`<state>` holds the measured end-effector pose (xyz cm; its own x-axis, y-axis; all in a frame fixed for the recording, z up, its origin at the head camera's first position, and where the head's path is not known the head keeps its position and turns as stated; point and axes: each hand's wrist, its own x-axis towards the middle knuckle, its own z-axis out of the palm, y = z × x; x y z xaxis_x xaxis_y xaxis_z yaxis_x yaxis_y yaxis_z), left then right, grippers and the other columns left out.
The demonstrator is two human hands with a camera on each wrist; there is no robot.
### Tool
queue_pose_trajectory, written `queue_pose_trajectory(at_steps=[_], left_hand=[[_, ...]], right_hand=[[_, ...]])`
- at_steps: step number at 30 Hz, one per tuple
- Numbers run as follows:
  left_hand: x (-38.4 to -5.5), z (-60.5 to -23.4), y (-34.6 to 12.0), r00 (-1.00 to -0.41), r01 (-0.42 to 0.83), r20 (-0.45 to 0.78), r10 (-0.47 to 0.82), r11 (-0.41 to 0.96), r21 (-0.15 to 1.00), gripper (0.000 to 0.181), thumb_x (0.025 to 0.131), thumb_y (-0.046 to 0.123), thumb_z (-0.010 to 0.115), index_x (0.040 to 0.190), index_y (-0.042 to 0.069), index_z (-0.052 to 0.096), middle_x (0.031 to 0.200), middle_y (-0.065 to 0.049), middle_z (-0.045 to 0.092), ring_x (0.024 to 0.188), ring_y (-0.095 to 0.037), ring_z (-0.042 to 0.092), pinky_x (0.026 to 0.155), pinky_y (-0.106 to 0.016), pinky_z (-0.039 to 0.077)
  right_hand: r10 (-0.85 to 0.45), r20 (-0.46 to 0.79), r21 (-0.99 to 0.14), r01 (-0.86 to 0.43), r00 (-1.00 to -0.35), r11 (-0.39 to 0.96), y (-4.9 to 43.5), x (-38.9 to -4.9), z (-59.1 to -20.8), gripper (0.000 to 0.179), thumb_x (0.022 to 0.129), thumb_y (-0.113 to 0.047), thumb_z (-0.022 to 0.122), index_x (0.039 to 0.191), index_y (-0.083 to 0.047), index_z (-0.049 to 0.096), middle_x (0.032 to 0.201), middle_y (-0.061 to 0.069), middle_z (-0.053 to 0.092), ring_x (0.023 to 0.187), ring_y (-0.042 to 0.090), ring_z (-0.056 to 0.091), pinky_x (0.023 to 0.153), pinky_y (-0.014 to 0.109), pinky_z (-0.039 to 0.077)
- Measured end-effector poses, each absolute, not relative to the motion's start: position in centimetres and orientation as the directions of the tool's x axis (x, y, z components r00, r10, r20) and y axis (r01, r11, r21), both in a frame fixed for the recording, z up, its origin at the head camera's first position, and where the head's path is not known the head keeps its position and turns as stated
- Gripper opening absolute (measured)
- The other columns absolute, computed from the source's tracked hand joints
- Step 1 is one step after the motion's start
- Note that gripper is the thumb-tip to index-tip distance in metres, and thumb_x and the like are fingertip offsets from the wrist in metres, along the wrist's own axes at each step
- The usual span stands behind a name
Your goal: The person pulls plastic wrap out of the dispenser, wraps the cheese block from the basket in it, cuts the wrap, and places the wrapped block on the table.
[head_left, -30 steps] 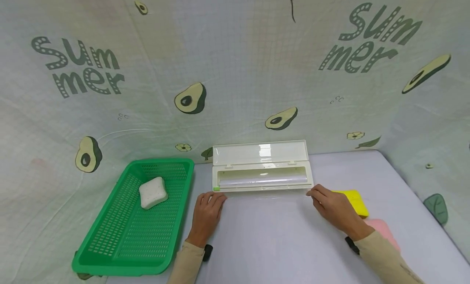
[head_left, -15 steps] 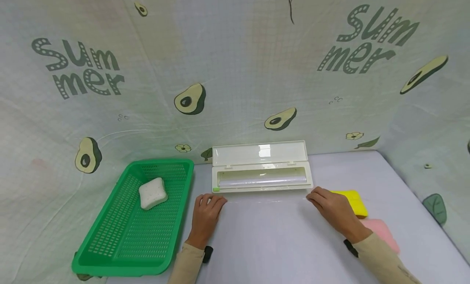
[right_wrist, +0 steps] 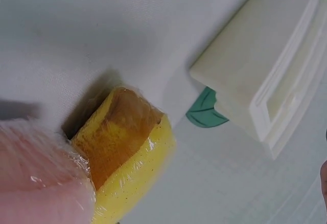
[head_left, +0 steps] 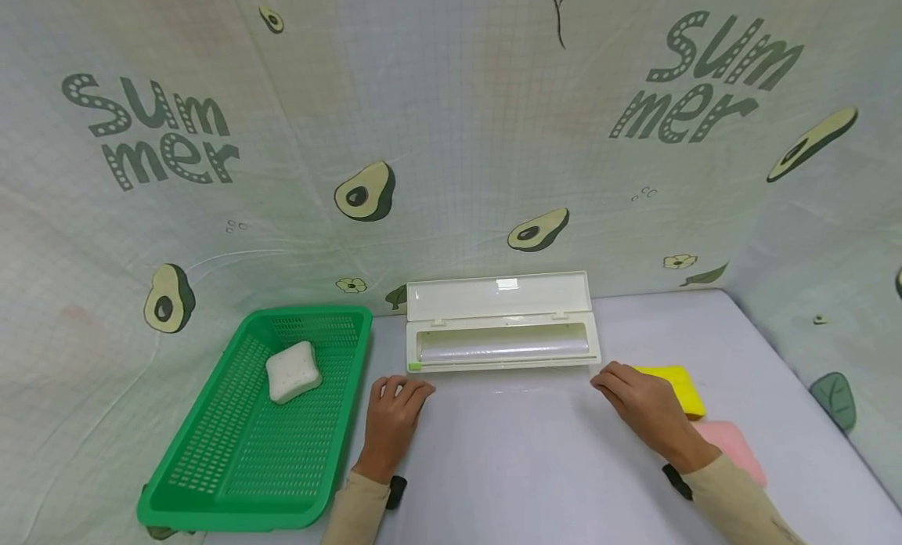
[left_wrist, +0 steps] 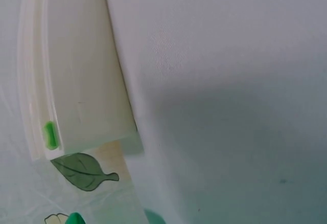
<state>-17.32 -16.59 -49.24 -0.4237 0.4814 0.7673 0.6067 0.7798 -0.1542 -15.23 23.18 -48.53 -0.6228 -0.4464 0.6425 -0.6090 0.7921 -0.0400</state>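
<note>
A white cling film dispenser [head_left: 503, 366] stands at the back of the table with its lid raised, a film roll [head_left: 503, 345] inside. Just in front of it, my left hand [head_left: 393, 424] is at the dispenser's left end and my right hand [head_left: 648, 408] at its right end. Their fingertips pinch the two corners of a clear film sheet [head_left: 514, 391], which is hard to see apart from faint glints. The left wrist view has the dispenser's green tab [left_wrist: 50, 135] but not the hand. Neither wrist view shows the grip.
A green basket [head_left: 345, 420] on the left holds a white sponge-like block [head_left: 293, 373]. By my right wrist lie a yellow sponge [head_left: 676, 387] and a pink block [head_left: 733, 447], both film-wrapped in the right wrist view. A printed cloth [head_left: 451, 138] hangs behind.
Both hands have drawn slightly away from the dispenser, toward me, with the film edge between them. The dispenser, basket and blocks stay where they were.
</note>
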Motion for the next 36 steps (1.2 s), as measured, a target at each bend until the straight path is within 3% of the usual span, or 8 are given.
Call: queue_pose_trajectory(at_steps=[4,6,12,15,21,27,36], left_hand=[[-17.8,-50.8,-16.6,-0.401,0.618,0.808,0.433,0.778,-0.11,0.027,0.097,0.012,0.047,0.086,0.013,0.071,0.083,0.002,0.066,0.078,-0.022,0.055,0.075,-0.041,0.04],[-17.6,-50.8,-16.5,-0.424,0.618,0.803,0.418,0.782,-0.081,0.033,0.099,0.012,0.042,0.085,0.012,0.071,0.082,0.001,0.066,0.077,-0.023,0.055,0.075,-0.043,0.04],[-17.2,-50.4,-16.8,-0.424,0.628,0.795,0.435,0.773,-0.088,0.03,0.098,0.011,0.044,0.09,0.012,0.072,0.084,0.001,0.067,0.079,-0.023,0.055,0.076,-0.043,0.04],[-17.0,-50.2,-16.8,-0.416,0.63,0.799,0.434,0.771,-0.091,0.035,0.1,0.013,0.039,0.09,0.013,0.072,0.084,0.001,0.067,0.078,-0.023,0.055,0.076,-0.043,0.04],[-16.6,-49.8,-16.9,-0.411,0.637,0.804,0.43,0.766,-0.083,0.029,0.098,0.013,0.044,0.091,0.013,0.072,0.085,0.001,0.068,0.077,-0.023,0.055,0.075,-0.043,0.039],[-16.3,-49.5,-17.0,-0.421,0.635,0.801,0.426,0.768,-0.075,0.035,0.1,0.017,0.039,0.091,0.014,0.073,0.084,0.002,0.068,0.076,-0.022,0.054,0.074,-0.043,0.039],[-15.9,-48.9,-17.0,-0.378,0.648,0.825,0.421,0.757,-0.089,0.033,0.099,0.016,0.041,0.09,0.013,0.073,0.085,0.002,0.068,0.075,-0.023,0.054,0.074,-0.043,0.038]], right_hand=[[-0.441,0.626,-0.043,-0.594,-0.642,0.803,23.1,-14.9,-48.3,0.049,0.099,-0.042,0.031,0.087,-0.011,0.068,0.083,-0.005,0.06,0.063,0.009,0.059,0.054,0.026,0.05],[-0.439,0.64,-0.034,-0.594,-0.63,0.803,23.1,-14.8,-48.3,0.05,0.1,-0.041,0.031,0.086,-0.011,0.068,0.082,-0.005,0.06,0.062,0.01,0.059,0.053,0.026,0.05],[-0.437,0.68,-0.011,-0.605,-0.589,0.796,23.0,-14.6,-48.2,0.05,0.1,-0.04,0.032,0.083,-0.011,0.069,0.079,-0.007,0.059,0.061,0.008,0.058,0.051,0.026,0.049],[-0.435,0.689,-0.006,-0.605,-0.58,0.796,23.0,-14.4,-48.1,0.05,0.1,-0.04,0.032,0.082,-0.012,0.069,0.079,-0.007,0.059,0.06,0.008,0.057,0.052,0.026,0.049],[-0.434,0.697,-0.006,-0.61,-0.57,0.792,22.9,-14.0,-47.8,0.049,0.1,-0.039,0.033,0.084,-0.012,0.069,0.081,-0.007,0.06,0.062,0.009,0.059,0.053,0.027,0.05],[-0.425,0.704,-0.021,-0.615,-0.569,0.788,23.0,-13.6,-47.4,0.046,0.1,-0.038,0.036,0.085,-0.011,0.07,0.081,-0.007,0.061,0.064,0.01,0.059,0.055,0.028,0.05],[-0.417,0.705,-0.019,-0.603,-0.574,0.798,23.1,-13.1,-47.1,0.05,0.1,-0.041,0.033,0.085,-0.012,0.071,0.082,-0.006,0.062,0.065,0.01,0.059,0.056,0.028,0.05]])
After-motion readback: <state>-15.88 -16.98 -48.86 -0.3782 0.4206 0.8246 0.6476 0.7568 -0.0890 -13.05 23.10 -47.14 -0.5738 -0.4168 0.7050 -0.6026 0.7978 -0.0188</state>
